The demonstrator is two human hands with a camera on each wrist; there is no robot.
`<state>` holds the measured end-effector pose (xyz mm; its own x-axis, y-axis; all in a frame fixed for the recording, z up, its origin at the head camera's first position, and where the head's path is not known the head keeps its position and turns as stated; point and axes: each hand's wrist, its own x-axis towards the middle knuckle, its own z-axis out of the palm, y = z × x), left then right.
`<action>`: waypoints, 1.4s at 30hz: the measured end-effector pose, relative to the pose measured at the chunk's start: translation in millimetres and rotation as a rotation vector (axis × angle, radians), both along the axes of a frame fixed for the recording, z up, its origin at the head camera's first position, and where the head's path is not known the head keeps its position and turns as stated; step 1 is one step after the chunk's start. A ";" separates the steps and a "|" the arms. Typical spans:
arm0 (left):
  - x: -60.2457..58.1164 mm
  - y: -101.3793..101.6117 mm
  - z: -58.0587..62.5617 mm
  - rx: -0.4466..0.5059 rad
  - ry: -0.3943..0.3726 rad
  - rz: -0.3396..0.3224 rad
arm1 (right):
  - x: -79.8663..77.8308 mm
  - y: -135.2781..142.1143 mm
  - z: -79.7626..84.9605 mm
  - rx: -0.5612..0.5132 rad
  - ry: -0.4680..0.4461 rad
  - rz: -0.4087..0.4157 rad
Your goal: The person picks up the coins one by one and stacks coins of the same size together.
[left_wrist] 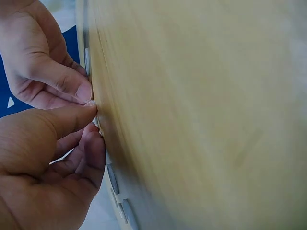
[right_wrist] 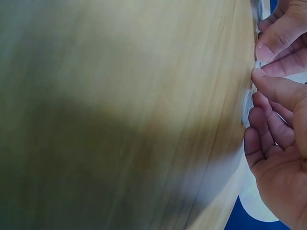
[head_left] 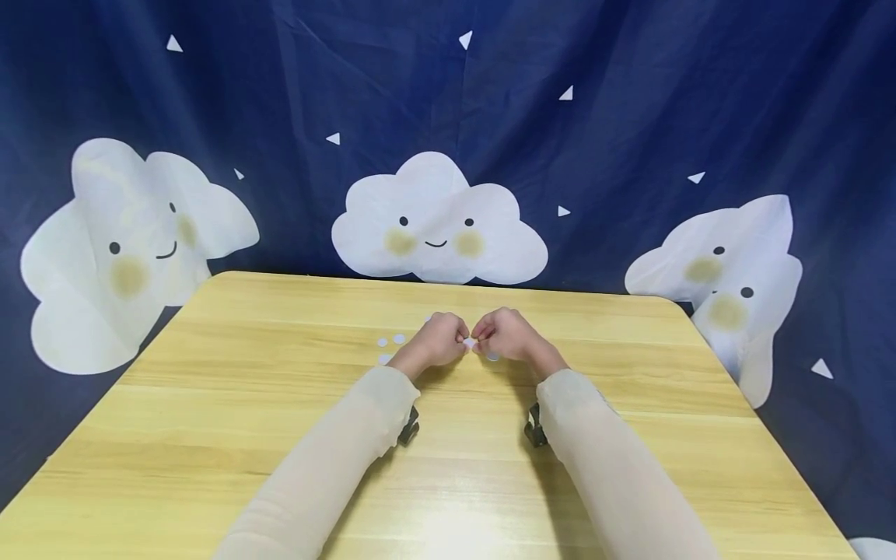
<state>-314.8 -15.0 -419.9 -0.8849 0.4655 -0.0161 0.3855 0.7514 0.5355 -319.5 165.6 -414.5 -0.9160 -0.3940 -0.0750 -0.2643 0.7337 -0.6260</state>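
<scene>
Over the far middle of the table, my left hand [head_left: 441,340] and right hand [head_left: 509,334] meet at a small thin white piece [head_left: 470,342]. Both hands pinch it between thumb and fingertips, one from each side. In the left wrist view the thumbs of the left hand [left_wrist: 43,153] and right hand [left_wrist: 43,67] almost touch, and fingers cover most of the piece. Its exact kind cannot be told. A flat pale disc [head_left: 493,356] lies on the table under the right hand; the right wrist view shows this disc [right_wrist: 247,106] beside the curled fingers.
Several flat whitish discs [head_left: 399,339] lie left of the left hand, partly hidden by it. The wooden table [head_left: 280,420] ends at a dark blue curtain [head_left: 595,47] printed with clouds. Dark devices [head_left: 536,426] sit at both wrists.
</scene>
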 end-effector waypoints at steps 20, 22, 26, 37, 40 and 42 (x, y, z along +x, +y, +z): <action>-0.5 -2.0 2.0 0.019 -0.055 0.040 | -6.6 -0.2 -1.0 -0.034 -0.059 0.037; -0.5 -3.5 1.7 0.018 -0.044 0.033 | -6.9 0.2 -0.3 -0.027 -0.054 0.057; 0.7 -5.7 1.5 0.022 -0.033 0.013 | -6.8 1.3 0.8 -0.018 -0.048 0.098; 8.7 -13.7 3.4 0.019 -0.041 -0.052 | -1.6 -0.8 0.2 0.004 -0.034 0.193; 11.0 -15.6 4.0 0.012 -0.045 -0.070 | 1.9 -1.3 1.9 0.005 -0.026 0.223; 13.0 -16.8 4.5 0.008 -0.045 -0.084 | 4.3 -0.8 2.7 0.001 -0.012 0.246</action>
<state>-301.8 -31.9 -415.3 -0.8415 0.5379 -0.0508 0.4222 0.7133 0.5594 -315.2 164.8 -411.8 -0.7917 -0.6048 -0.0858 -0.4273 0.6487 -0.6298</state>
